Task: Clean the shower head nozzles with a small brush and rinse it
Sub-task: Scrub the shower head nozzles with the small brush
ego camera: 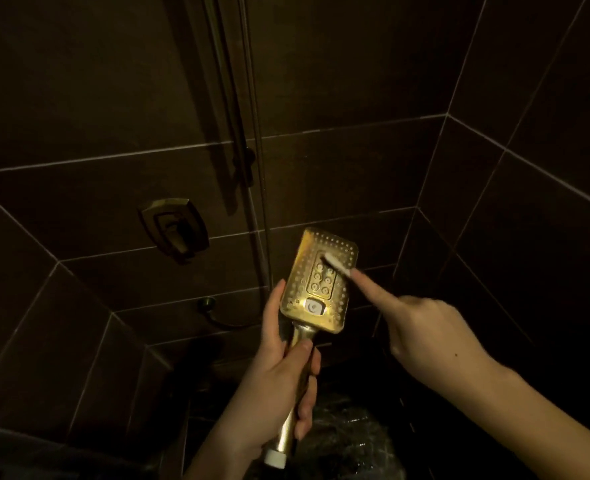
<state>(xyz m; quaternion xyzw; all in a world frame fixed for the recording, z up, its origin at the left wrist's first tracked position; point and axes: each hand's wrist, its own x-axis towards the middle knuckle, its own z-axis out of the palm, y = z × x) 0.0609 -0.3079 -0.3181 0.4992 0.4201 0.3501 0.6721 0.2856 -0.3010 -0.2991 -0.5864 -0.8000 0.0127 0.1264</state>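
Because the nozzles must face up to be scrubbed, the left hand point(279, 372) is wrapped in a closed fist around the gold handle point(295, 403), thumb laid along its neck and forefinger stretched up the side of the head, so that the shower head point(317, 282) stands tilted with its holed face turned to the person; the right hand point(425, 337) reaches in from the side with its forefinger extended along a small white brush point(336, 263), the other fingers curled, though how the stem is pinched underneath I cannot tell; the pale bristle end rests on the upper part of the raised centre panel, probably mid-scrub, with rinsing not yet begun; beyond them the hose point(262, 216) hangs beside the tap control point(174, 228) on the dark tiled wall point(338, 64)
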